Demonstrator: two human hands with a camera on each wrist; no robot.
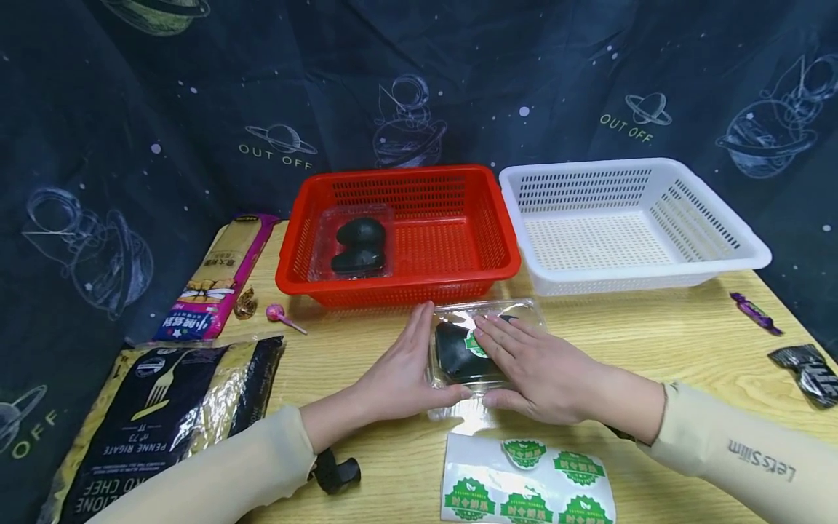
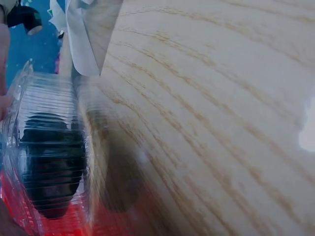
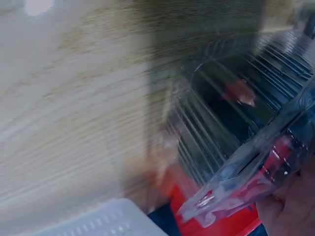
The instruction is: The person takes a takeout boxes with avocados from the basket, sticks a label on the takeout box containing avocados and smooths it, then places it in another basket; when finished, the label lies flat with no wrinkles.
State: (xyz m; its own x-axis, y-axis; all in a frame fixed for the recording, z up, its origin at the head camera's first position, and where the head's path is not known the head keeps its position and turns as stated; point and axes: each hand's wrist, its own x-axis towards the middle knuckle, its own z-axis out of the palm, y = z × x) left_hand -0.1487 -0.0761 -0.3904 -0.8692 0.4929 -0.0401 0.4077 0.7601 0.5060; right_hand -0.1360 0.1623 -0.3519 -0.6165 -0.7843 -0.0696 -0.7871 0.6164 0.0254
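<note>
Clear plastic box [image 1: 466, 375], 1, with dark fruit [image 1: 453, 348] inside: on wood-grain table [image 1: 366, 356], just before red basket [image 1: 406, 280]; green-and-white label [image 1: 475, 344] on lid.
Left hand [image 1: 409, 367], 1: fingers extended along box's left side, thumb apart at front edge.
Right hand [image 1: 543, 367], 1: straight fingers flat on lid, partly over label.
Sticker sheet [image 1: 473, 458], 1: 5 green stickers visible, Chinese characters.
Pasta bag [image 1: 164, 422], 1: "PENNE RIGATE", "n°73".
Right sleeve [image 1: 740, 444]: "Let'sSiiim".
Backdrop [image 1: 491, 80]: "OUT OFF", repeated.

Box [image 1: 455, 356] btwn L bskt [image 1: 402, 285] & stkrs [image 1: 529, 506]
</note>
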